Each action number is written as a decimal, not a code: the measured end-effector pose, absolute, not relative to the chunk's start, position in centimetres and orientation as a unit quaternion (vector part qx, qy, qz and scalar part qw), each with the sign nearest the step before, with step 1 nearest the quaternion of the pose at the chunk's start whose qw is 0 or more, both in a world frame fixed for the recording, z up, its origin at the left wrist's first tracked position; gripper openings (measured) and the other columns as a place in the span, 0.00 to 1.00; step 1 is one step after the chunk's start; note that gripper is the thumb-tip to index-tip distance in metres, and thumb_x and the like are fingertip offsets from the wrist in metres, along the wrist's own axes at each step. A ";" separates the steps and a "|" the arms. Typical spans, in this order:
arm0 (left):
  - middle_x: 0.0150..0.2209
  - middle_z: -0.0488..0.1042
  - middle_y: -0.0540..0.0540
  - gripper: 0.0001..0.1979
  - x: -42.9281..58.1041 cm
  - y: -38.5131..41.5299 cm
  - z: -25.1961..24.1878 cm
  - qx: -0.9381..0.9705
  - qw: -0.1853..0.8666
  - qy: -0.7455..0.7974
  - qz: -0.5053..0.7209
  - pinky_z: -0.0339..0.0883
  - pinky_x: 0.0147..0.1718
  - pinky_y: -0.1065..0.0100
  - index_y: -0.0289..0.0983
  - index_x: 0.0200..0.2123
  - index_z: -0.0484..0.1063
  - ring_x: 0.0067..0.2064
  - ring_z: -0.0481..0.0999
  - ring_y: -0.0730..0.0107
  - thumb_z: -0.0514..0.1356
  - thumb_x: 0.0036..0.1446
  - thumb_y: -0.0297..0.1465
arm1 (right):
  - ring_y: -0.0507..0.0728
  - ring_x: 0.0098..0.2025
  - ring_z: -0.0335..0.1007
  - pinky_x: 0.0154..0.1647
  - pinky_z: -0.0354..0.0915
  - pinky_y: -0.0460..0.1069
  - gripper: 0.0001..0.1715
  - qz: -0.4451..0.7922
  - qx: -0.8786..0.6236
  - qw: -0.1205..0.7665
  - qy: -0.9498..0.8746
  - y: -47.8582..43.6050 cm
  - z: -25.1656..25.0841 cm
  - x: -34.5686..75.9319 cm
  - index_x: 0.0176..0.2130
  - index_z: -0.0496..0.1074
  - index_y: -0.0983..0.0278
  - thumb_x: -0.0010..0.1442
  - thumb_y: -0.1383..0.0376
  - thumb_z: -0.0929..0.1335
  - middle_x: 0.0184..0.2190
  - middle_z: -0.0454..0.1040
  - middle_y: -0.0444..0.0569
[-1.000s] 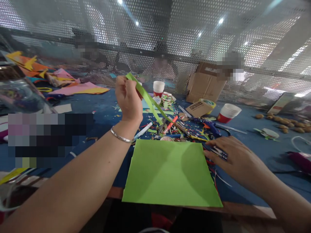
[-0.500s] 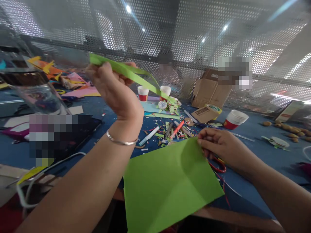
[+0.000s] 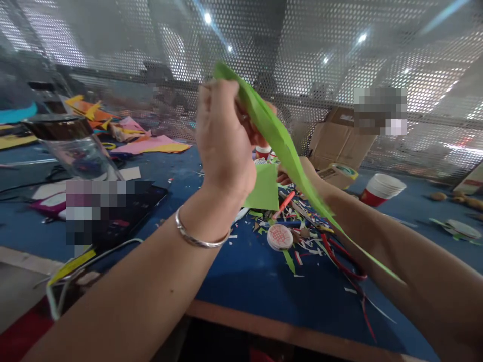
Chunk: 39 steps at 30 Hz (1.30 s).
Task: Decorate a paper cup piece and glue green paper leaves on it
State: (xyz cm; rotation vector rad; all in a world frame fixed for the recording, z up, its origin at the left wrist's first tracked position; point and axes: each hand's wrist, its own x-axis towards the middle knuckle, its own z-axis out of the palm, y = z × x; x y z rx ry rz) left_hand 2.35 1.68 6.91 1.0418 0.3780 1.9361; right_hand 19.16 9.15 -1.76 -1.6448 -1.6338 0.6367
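My left hand (image 3: 224, 128), with a silver bangle on the wrist, is raised and closed on a long, narrow green paper strip (image 3: 277, 138). The strip slants down to the right and passes in front of my right arm. Farther back, my right hand (image 3: 304, 173) is partly hidden behind it. Its fingers are at the right edge of a green paper sheet (image 3: 267, 191) and look closed on it. Under the hands lie a round white piece with a red pattern (image 3: 279, 236), an orange marker (image 3: 284, 203) and red-handled scissors (image 3: 349, 269).
Paper scraps litter the blue table (image 3: 241, 281). At left are a glass bottle (image 3: 81, 151), a dark tablet-like device (image 3: 139, 206) and a white cable (image 3: 113, 246). At right stand stacked paper cups (image 3: 383, 188), a tape roll (image 3: 345, 171) and a cardboard box (image 3: 341, 136).
My left hand has swung right with the green strip. My right hand has carried the green sheet from the table's front edge to the back, uncovering the round red-patterned piece.
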 end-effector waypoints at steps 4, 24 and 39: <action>0.19 0.60 0.55 0.12 3.9 2.9 3.8 0.415 0.540 0.211 0.701 0.58 0.19 0.72 0.41 0.28 0.56 0.20 0.67 0.76 0.54 0.64 0.31 | 0.55 0.39 0.76 0.42 0.73 0.53 0.11 0.151 -0.639 0.364 -0.661 7.1 -1.1 20.1 0.44 0.75 0.67 0.67 0.61 0.70 0.40 0.78 0.49; 0.21 0.69 0.55 0.06 6.3 2.1 -2.9 0.552 0.590 0.373 0.456 0.57 0.15 0.73 0.42 0.31 0.61 0.16 0.69 0.74 0.56 0.61 0.30 | 0.58 0.48 0.80 0.44 0.74 0.52 0.19 -0.144 -0.388 0.285 -0.865 -4.4 -4.1 24.4 0.58 0.70 0.57 0.70 0.69 0.64 0.51 0.80 0.52; 0.27 0.67 0.53 0.07 6.0 1.0 -2.8 0.753 0.387 0.268 0.460 0.59 0.27 0.67 0.42 0.34 0.63 0.28 0.67 0.72 0.57 0.65 0.33 | 0.53 0.30 0.76 0.27 0.71 0.47 0.16 0.182 -0.511 0.483 -0.687 -4.4 -2.9 23.8 0.46 0.75 0.61 0.65 0.53 0.71 0.36 0.79 0.47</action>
